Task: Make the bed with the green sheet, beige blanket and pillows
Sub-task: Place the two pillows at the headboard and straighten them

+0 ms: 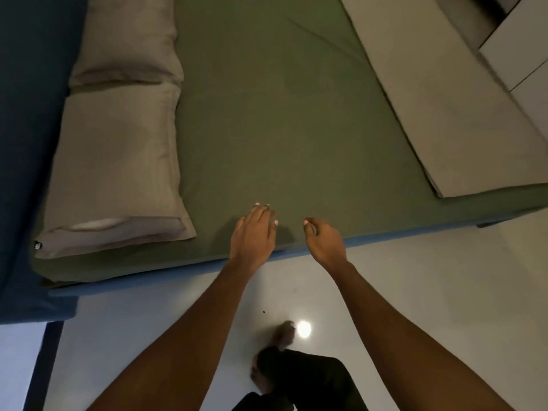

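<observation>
Your left hand (252, 232) spreads open over the green sheet (267, 114); your right hand (324, 241) hangs loosely curled, empty. The folded beige blanket (430, 99), opposite the pillows (118, 161), looks soft and limp: grip its near corner.

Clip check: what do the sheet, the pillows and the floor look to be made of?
The sheet looks like matte woven cloth, likely cotton: soft creases, no shine. The pillows: soft filling in beige fabric cases, with seams and a folded flap showing. The floor: hard, glossy and pale, perhaps polished tile or stone; it mirrors a light as a bright spot.
</observation>
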